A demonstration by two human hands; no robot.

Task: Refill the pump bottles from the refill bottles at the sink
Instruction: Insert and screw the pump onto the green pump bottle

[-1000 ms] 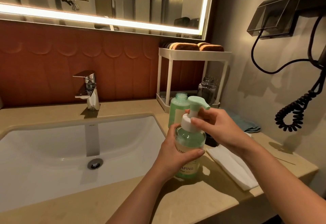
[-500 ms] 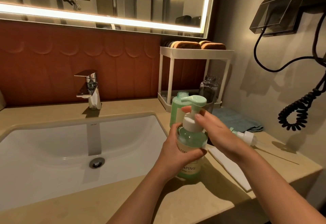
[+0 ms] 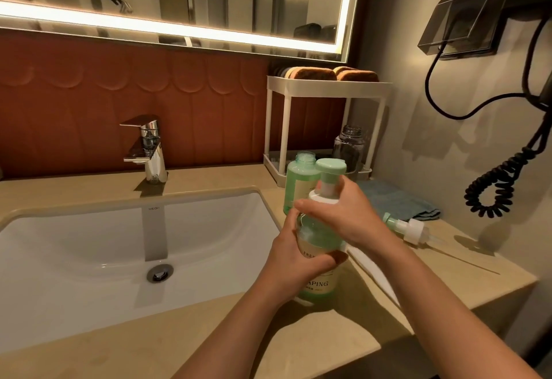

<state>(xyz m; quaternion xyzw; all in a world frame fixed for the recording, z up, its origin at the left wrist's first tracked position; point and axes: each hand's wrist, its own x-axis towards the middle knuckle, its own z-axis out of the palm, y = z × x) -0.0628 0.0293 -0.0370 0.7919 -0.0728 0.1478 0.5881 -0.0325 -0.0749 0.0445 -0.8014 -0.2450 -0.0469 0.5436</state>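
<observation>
Left hand (image 3: 294, 254) is wrapped round the body of the green pump bottle (image 3: 321, 284), holding it upright on the worktop (image 3: 298, 334) just right of the sink (image 3: 89, 244). Right hand (image 3: 343, 217) is clamped over the white collar under the pump head (image 3: 331, 168), so I'd guess the pump is being screwed on.

Main worry imo: the collar goes on crooked, since the grip hides the threads, and then it leaks at the first press. Also, the uncapped green refill bottle (image 3: 298, 178) stands right behind the pump bottle (touching or not, can't tell), so one wrist twist could tip it and dump soap everywhere. Further right a loose pump (image 3: 409, 229) lies on its side by a white cloth (image 3: 373, 271), easy to sweep off with a forearm.
</observation>
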